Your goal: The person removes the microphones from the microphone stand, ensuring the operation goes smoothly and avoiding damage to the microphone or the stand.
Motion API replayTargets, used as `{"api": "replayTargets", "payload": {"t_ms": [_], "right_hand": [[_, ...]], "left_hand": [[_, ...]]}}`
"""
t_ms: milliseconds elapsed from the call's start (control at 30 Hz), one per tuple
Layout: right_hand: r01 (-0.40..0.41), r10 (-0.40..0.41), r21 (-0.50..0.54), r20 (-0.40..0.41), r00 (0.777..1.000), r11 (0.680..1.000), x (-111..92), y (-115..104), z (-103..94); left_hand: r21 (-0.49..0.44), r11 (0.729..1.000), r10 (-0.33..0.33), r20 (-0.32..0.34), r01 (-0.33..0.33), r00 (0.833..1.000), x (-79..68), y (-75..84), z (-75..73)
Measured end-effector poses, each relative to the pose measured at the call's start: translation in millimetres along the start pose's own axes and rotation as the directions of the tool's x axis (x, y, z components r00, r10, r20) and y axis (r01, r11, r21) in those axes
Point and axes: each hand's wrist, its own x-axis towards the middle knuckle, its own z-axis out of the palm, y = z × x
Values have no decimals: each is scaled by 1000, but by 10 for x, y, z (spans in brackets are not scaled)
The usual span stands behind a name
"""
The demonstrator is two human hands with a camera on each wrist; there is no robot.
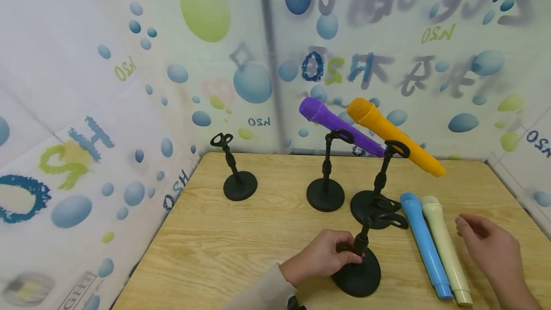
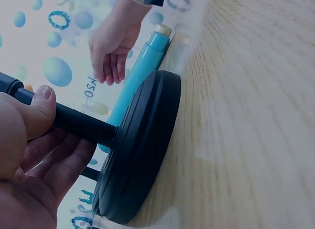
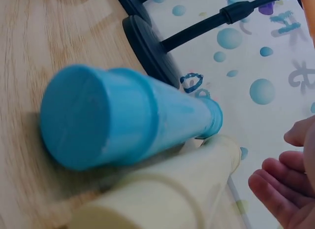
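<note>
My left hand [image 1: 324,255] grips the lower pole of a black microphone stand [image 1: 357,279] at the front of the table. Its thumb and fingers lie around the pole in the left wrist view, just above the round base [image 2: 142,145]. To the right, a blue microphone [image 1: 427,248] and a cream microphone [image 1: 447,252] lie side by side on the wood. Beside the cream one, my right hand [image 1: 490,248] hovers with loosely bent fingers and holds nothing. In the right wrist view, the ends of the blue microphone [image 3: 113,115] and cream microphone [image 3: 162,194] are close by.
A stand [image 1: 325,193] bears a purple microphone [image 1: 340,126], and another stand [image 1: 370,207] bears an orange microphone [image 1: 396,133], both tilted. Another black stand [image 1: 239,185] with a bare clip is at the back left of the wooden table [image 1: 206,248]. Printed curtains [image 1: 241,23] surround the table.
</note>
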Motion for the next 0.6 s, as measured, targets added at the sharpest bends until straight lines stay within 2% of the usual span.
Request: {"api": "replayTargets", "payload": {"t_ms": [133, 367, 600], "right_hand": [[58, -58, 12, -25, 998, 998, -51, -44, 12], [104, -104, 22, -9, 995, 994, -101, -139, 43], [190, -190, 51, -5, 982, 981, -149, -205, 106]], "left_hand": [[-4, 1000, 11, -4, -11, 1000, -27, -8, -17], [-17, 1000, 6, -13, -7, 1000, -63, -15, -49], [-18, 1000, 3, -28, -3, 1000, -106, -24, -88]]}}
